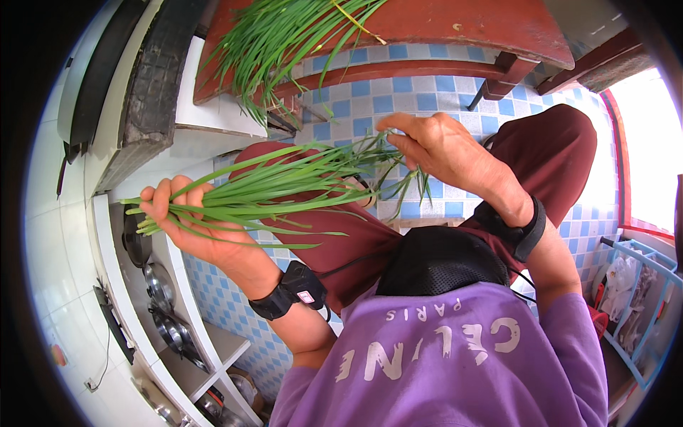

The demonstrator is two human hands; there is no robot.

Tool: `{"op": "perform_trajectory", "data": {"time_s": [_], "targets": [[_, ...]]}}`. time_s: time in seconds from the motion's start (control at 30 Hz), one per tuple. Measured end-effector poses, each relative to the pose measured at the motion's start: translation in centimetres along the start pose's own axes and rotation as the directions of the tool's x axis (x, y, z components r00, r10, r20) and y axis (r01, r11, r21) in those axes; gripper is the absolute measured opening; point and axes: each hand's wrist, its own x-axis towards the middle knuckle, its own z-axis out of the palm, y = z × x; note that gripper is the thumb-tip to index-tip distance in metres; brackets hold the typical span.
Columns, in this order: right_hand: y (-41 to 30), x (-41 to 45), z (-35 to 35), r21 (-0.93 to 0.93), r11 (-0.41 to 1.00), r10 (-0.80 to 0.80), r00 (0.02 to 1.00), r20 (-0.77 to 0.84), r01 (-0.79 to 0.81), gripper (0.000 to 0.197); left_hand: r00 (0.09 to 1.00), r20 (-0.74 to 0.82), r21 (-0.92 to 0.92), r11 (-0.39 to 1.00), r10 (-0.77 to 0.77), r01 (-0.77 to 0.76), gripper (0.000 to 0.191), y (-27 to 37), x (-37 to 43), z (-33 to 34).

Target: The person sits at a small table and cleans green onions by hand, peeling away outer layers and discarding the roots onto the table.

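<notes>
My left hand [200, 229] is closed around a bunch of green garlic chives [283, 187] near the pale cut ends, which stick out past the fingers on the left. The leaves fan out to the right above my lap, their thin tips darker and tangled. At those tips is my right hand [448, 149], fingers curled and index finger and thumb close to the leaves; whether they pinch any is not clear. A larger pile of the same chives [288, 42] lies on the red wooden table [453, 26] ahead, its leaves hanging over the near edge.
A yellowed stalk [357, 24] lies across the pile. On the left are a worn dark-edged counter [152, 80] and a white shelf [221, 352] with pans [160, 285]. A light-blue rack [640, 315] with plastic bags stands at right. Blue-and-white checked tiles [384, 101] cover the floor.
</notes>
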Motion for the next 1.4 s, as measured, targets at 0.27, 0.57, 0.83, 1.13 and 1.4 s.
{"op": "perform_trajectory", "data": {"time_s": [0.27, 0.57, 0.83, 1.13, 1.4], "targets": [[4.6, -3.0, 3.4, -0.237, 0.971, 0.027, 0.978, 0.205, 0.023, 0.010, 0.998, -0.043, 0.095, 0.995, 0.036, -0.032, 0.010, 4.2, -1.0, -3.2], [3.5, -1.2, 6.1, -0.097, 0.994, 0.078, 0.953, 0.294, -0.052, 0.011, 0.980, -0.149, 0.062, 0.990, 0.133, -0.125, 0.011, 7.6, -3.1, -6.5], [0.6, 1.5, 9.3, 0.223, 0.974, -0.029, 0.961, 0.276, -0.035, 0.017, 0.995, -0.061, 0.049, 0.996, 0.083, -0.081, 0.014, 7.4, -3.3, -6.4], [-0.2, 2.5, 10.6, 0.421, 0.906, -0.082, 0.958, 0.274, -0.043, 0.020, 0.800, -0.345, 0.479, 0.825, 0.490, -0.299, 0.010, 4.6, -2.7, -4.4], [-0.6, 3.0, 11.3, 0.418, 0.896, -0.025, 0.920, 0.392, -0.153, 0.022, 0.992, -0.098, -0.057, 0.994, 0.083, -0.089, 0.009, 5.2, -3.0, -5.2]]}}
